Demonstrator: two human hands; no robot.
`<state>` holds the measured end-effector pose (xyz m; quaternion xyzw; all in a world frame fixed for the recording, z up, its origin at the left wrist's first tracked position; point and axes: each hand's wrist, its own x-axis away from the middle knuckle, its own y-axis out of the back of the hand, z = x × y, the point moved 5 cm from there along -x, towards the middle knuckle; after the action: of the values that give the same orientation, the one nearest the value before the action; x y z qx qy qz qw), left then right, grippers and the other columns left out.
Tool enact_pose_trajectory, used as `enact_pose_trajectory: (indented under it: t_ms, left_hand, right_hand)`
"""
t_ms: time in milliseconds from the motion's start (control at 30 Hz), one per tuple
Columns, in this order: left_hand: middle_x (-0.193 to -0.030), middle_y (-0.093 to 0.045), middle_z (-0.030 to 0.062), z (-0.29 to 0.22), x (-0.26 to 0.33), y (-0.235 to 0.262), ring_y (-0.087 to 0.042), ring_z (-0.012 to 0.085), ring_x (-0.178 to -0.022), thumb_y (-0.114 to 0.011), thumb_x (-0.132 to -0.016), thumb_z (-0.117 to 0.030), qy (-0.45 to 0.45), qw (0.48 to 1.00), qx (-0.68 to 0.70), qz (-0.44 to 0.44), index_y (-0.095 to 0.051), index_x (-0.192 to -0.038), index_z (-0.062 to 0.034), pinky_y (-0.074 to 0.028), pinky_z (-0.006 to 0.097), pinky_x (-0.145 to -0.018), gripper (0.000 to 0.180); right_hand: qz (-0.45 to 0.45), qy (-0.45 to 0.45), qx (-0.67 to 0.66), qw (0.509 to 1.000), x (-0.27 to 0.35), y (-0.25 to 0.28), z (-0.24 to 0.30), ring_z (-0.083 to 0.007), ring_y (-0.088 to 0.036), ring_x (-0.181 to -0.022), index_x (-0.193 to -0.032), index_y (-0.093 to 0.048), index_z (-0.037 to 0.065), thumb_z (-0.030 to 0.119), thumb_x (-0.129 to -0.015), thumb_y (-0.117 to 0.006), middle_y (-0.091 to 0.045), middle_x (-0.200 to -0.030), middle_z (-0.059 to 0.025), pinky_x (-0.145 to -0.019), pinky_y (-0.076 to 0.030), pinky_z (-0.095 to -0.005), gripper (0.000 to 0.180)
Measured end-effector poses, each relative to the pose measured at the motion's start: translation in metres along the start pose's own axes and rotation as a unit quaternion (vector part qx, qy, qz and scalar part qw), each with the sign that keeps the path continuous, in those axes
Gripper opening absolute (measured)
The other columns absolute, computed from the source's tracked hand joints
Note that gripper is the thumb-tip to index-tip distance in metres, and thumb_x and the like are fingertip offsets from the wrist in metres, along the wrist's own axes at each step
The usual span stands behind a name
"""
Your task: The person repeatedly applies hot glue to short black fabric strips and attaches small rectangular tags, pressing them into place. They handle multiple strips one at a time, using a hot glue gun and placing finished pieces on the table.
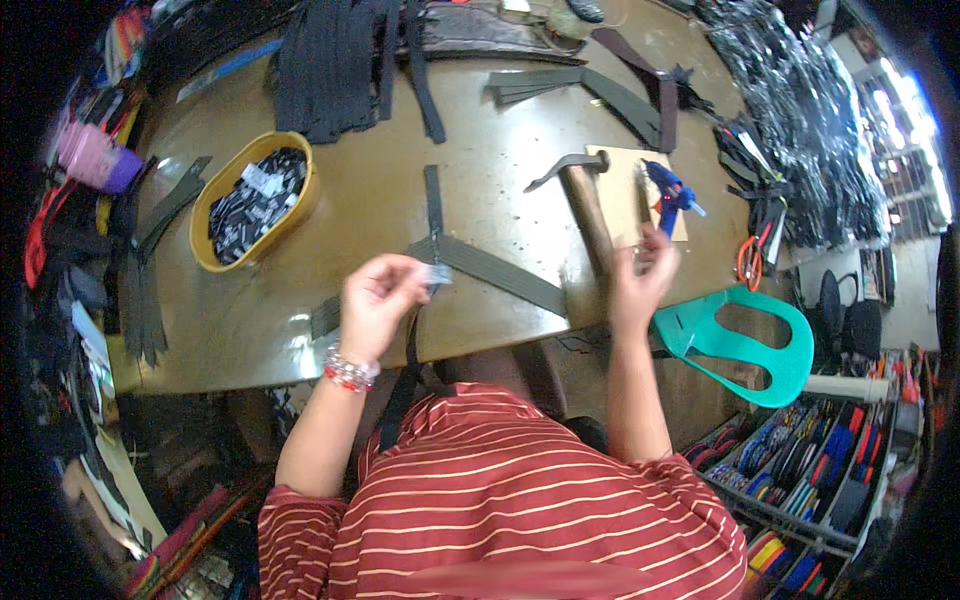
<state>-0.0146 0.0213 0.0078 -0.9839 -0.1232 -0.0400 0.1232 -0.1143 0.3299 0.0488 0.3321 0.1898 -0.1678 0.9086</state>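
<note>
My left hand (378, 305), with beaded bracelets at the wrist, pinches a small whitish tab (434, 276) between thumb and fingers. It is over the middle of dark olive strips (505, 277) that spread out at an angle on the table. A narrow black strip (433, 195) runs up from the same spot. My right hand (643, 280) is slightly blurred, its fingers loosely curled and apart, with nothing plain between them. Just beyond it lies a blue glue gun (668, 190) with a clear stick at its end. A wooden-handled hammer (587, 205) lies beside that hand.
A yellow tub (303, 205) of small black-and-white pieces stands at the left. Stacked black strips (335, 70) lie at the back. Beige board (615, 185) lies by the glue gun. Orange-handled scissors (749, 263) are at the right, near a green plastic chair back (790, 350).
</note>
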Motion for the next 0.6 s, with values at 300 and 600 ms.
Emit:
enact_pose_trajectory:
  t_ms: [300, 600]
  left_hand:
    - [-0.075, -0.066, 0.0014, -0.012, 0.011, -0.013, -0.061, 0.0065, -0.064, -0.067, -0.087, -0.012, 0.052, 0.987, -0.115, 0.099, -0.067, -0.092, -0.0014, -0.052, 0.022, -0.058, 0.012]
    - [-0.091, -0.059, 0.0104, -0.026, -0.024, 0.002, -0.059, 0.0298, -0.088, -0.060, -0.083, -0.003, -0.231, 0.837, -0.484, 0.108, -0.065, -0.106, -0.0068, -0.049, 0.037, -0.080, 0.024]
  right_hand:
    - [0.568, -0.075, -0.112, 0.812, 0.061, -0.096, 0.101, -0.0052, -0.050, -0.062, -0.086, -0.067, 0.002, 0.019, -0.084, -0.071, -0.060, -0.069, 0.0025, -0.058, -0.042, -0.0221, 0.017]
    - [0.537, -0.073, -0.007, 0.841, 0.028, -0.155, 0.083, -0.0261, -0.066, -0.061, -0.082, -0.070, -0.002, 0.023, -0.079, -0.071, -0.068, -0.071, -0.0154, -0.064, -0.052, -0.0375, 0.025]
